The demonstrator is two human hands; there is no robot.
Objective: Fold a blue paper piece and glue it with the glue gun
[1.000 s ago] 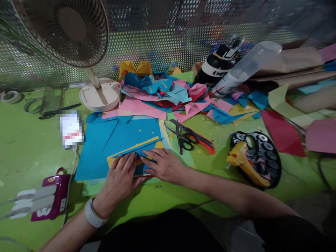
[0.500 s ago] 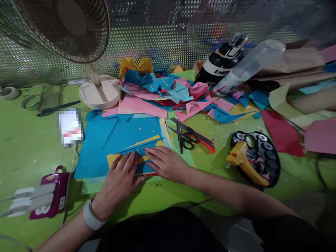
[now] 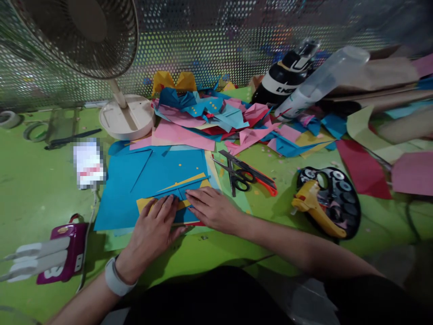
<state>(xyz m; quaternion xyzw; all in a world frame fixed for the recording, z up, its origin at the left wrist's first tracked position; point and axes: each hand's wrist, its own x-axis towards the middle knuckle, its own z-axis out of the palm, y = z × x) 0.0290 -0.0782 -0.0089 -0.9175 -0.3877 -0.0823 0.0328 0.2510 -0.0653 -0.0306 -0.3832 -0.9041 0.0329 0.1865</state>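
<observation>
My left hand (image 3: 152, 230) lies palm down with its fingers stretched over a small folded piece of blue and yellow paper (image 3: 184, 205). From the other side, my right hand (image 3: 214, 211) presses on the same piece, fingers extended and flat. Between the two sets of fingertips the blue layer shows a crease; much of the piece is hidden under the hands. It rests on a large blue sheet (image 3: 126, 176) stacked over other coloured paper. Just beyond the fingertips lie a narrow blue strip (image 3: 189, 182) and a thin yellow sliver (image 3: 179, 183).
Scissors (image 3: 241, 177) and an orange-handled cutter (image 3: 267, 184) lie right of the sheets. Farther right, a yellow glue gun (image 3: 311, 207) sits on a black tray (image 3: 348, 216). Behind are paper scraps (image 3: 186, 135), a fan (image 3: 126, 117) and bottles (image 3: 282, 85). A phone (image 3: 88, 162) lies left.
The view has shifted very slightly. Both hands stay pressed on the folded paper in nearly the same place.
</observation>
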